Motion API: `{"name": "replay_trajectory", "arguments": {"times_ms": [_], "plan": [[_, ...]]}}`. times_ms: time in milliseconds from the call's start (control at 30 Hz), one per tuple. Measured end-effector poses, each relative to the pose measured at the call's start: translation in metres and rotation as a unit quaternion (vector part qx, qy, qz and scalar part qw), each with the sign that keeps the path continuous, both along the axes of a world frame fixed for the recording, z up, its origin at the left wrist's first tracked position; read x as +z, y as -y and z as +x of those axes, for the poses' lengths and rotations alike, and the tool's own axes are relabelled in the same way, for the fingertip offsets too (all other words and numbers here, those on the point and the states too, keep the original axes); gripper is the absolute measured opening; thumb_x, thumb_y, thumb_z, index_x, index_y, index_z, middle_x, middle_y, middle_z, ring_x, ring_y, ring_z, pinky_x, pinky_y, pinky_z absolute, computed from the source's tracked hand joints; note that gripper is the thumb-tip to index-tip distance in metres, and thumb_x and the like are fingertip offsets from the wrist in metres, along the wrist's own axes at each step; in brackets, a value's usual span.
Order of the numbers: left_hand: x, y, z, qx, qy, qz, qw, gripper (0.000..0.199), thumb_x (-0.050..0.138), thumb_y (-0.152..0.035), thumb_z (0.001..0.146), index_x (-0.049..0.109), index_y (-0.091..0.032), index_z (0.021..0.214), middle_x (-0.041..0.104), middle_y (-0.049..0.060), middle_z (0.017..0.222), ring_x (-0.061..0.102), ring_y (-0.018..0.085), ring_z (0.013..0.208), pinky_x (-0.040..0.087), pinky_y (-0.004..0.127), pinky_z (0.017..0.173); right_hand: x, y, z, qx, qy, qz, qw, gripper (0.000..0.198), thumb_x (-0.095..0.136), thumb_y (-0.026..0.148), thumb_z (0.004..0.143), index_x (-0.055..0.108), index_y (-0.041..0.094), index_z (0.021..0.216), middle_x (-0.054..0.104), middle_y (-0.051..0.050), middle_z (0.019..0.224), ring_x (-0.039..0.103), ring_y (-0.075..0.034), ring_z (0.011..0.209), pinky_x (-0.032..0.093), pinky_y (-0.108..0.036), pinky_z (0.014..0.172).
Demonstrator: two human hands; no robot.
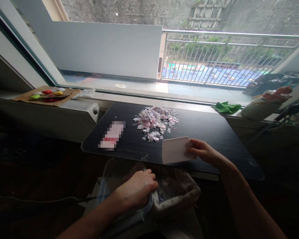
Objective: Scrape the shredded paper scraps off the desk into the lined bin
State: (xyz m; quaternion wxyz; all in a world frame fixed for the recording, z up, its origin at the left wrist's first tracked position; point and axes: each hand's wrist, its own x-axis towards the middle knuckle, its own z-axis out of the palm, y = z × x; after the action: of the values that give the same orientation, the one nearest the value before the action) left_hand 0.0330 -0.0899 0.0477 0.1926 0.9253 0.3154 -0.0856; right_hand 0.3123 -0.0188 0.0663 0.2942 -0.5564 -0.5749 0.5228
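My right hand pinches the right end of a thin white rectangular plate with rounded corners, tilted over the table's front edge. Below that edge, the fingers of my left hand are curled over the rim of a clear plastic tub, where it meets a lined bin. That bin has a pale, stained rim and some paper scraps inside. A heap of small pinkish-white paper scraps lies on the black table, beyond the plate. My left fingertips are partly hidden.
A blurred pink and white item lies at the table's left. Left of it stand a radiator and a cardboard sheet with colourful small things. A green cloth and a white container sit on the sill at right.
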Motion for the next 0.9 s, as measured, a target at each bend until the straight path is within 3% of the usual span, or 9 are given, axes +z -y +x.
{"name": "replay_trajectory", "arguments": {"times_ms": [133,300,500,733,900], "plan": [[-0.002,0.004,0.010,-0.017,0.016,0.001,1.000,0.008,0.057,-0.010,0.079,0.062,-0.016,0.078,0.060,0.007,0.084,0.053,0.022,0.086,0.043,0.030,0.066,-0.006,-0.007,0.004,-0.115,0.018,0.088,0.989,0.021,0.065,0.030,0.062,0.065,0.018,0.080,0.068,-0.002,0.072,0.060,-0.016,0.064,0.045,-0.026,0.056],[-0.003,0.013,0.031,-0.057,-0.002,0.000,0.998,0.011,0.054,-0.013,0.086,0.063,-0.015,0.079,0.061,0.007,0.084,0.054,0.023,0.088,0.043,0.033,0.067,-0.021,-0.023,-0.003,-0.187,0.014,0.121,0.975,0.026,0.061,0.030,0.066,0.064,0.019,0.089,0.070,-0.003,0.081,0.064,-0.018,0.070,0.048,-0.029,0.061],[0.003,0.017,0.041,-0.062,-0.037,-0.011,0.997,0.014,0.053,-0.012,0.087,0.065,-0.013,0.082,0.063,0.008,0.087,0.055,0.025,0.093,0.045,0.036,0.072,-0.025,-0.029,-0.010,-0.173,-0.004,0.084,0.981,0.027,0.061,0.028,0.063,0.065,0.019,0.087,0.070,-0.003,0.080,0.064,-0.018,0.071,0.050,-0.029,0.061],[-0.006,0.017,0.041,-0.067,-0.026,-0.004,0.997,0.014,0.054,-0.011,0.088,0.067,-0.013,0.082,0.063,0.010,0.085,0.056,0.025,0.092,0.046,0.036,0.073,-0.026,-0.028,-0.012,-0.246,-0.019,0.057,0.967,0.030,0.064,0.028,0.056,0.067,0.016,0.083,0.070,-0.005,0.078,0.063,-0.019,0.068,0.048,-0.029,0.059],[-0.013,0.017,0.040,-0.061,-0.011,0.008,0.998,0.013,0.055,-0.012,0.089,0.067,-0.013,0.083,0.063,0.009,0.084,0.056,0.024,0.091,0.046,0.036,0.073,-0.024,-0.024,-0.019,-0.203,-0.092,0.008,0.975,0.034,0.067,0.027,0.054,0.070,0.016,0.086,0.071,-0.004,0.075,0.063,-0.018,0.065,0.048,-0.028,0.057]]}}
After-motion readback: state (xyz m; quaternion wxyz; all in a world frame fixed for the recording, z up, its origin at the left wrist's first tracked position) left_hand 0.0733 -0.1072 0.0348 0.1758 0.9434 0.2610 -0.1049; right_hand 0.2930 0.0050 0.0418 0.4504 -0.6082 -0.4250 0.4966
